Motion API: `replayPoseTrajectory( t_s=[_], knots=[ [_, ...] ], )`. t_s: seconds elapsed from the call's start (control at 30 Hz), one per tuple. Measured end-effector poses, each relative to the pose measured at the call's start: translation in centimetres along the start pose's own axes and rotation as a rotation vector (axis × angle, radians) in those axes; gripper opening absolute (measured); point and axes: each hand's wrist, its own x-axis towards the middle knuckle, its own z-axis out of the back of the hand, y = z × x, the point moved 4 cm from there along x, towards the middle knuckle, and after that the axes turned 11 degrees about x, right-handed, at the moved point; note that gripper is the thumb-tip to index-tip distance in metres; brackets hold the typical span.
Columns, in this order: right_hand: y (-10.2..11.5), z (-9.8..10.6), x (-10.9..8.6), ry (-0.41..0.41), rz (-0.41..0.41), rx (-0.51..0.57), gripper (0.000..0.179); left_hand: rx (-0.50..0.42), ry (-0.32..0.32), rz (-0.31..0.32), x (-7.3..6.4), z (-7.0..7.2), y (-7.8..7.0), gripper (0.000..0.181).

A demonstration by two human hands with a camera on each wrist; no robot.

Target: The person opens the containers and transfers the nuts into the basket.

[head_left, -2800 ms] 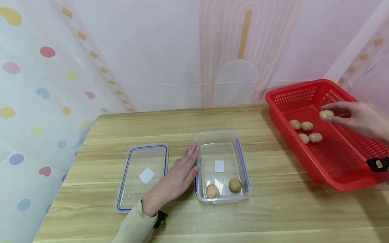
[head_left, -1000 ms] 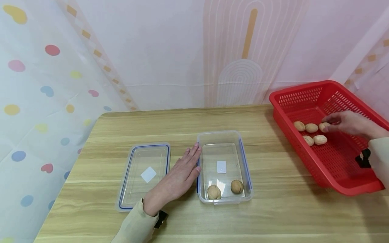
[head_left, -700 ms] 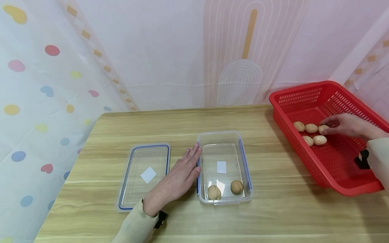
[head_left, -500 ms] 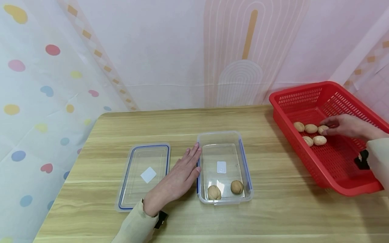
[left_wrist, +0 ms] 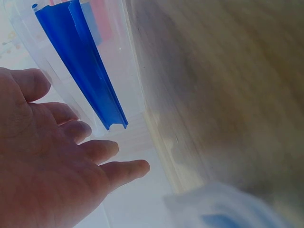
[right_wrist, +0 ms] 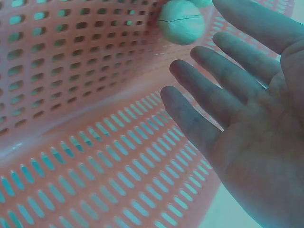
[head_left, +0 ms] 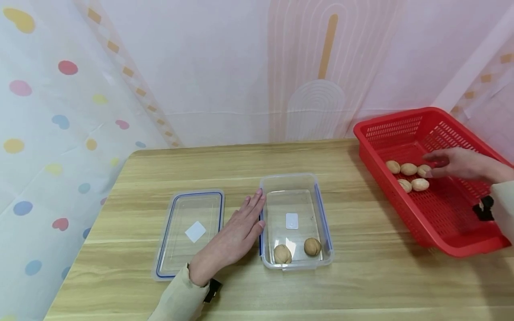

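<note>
In the head view my right hand (head_left: 462, 164) hovers low inside the red plastic basket (head_left: 437, 234), close beside a walnut (head_left: 424, 170). The right wrist view shows its fingers spread and relaxed, apart from a cracked-looking walnut (right_wrist: 182, 22). Several walnuts (head_left: 408, 169) lie in two short rows on the basket floor. My left hand (head_left: 237, 234) lies with straight fingers against the left side of a clear lidless box (head_left: 292, 203). Two walnuts (head_left: 312, 246) sit at the box's near end. Its blue side strip (left_wrist: 85, 66) appears beside the left fingers in the left wrist view.
A clear lid (head_left: 188, 214) with a blue seal lies left of the box, partly under the left forearm. Everything stands on a wooden table (head_left: 201, 162). A patterned curtain (head_left: 217, 80) rises behind the table's back edge.
The right hand held a walnut above the basket floor, then set it down at the end of the back row. Its fingers have now come off it. The left hand has stayed against the box.
</note>
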Motion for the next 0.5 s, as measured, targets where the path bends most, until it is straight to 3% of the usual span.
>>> replayPoseTrajectory(
  t_s=[0.3, 0.5],
  knots=[
    [1.9, 0.9, -1.6, -0.069, 0.01, -0.079, 0.071, -0.005, -0.005, -0.003, 0.1, 0.0, 0.0, 0.061],
    [3.1, 1.4, -3.0, -0.115, 0.045, -0.02, 0.065, 0.0, 0.002, -0.002, 0.2, 0.0, 0.0, 0.061]
  ],
)
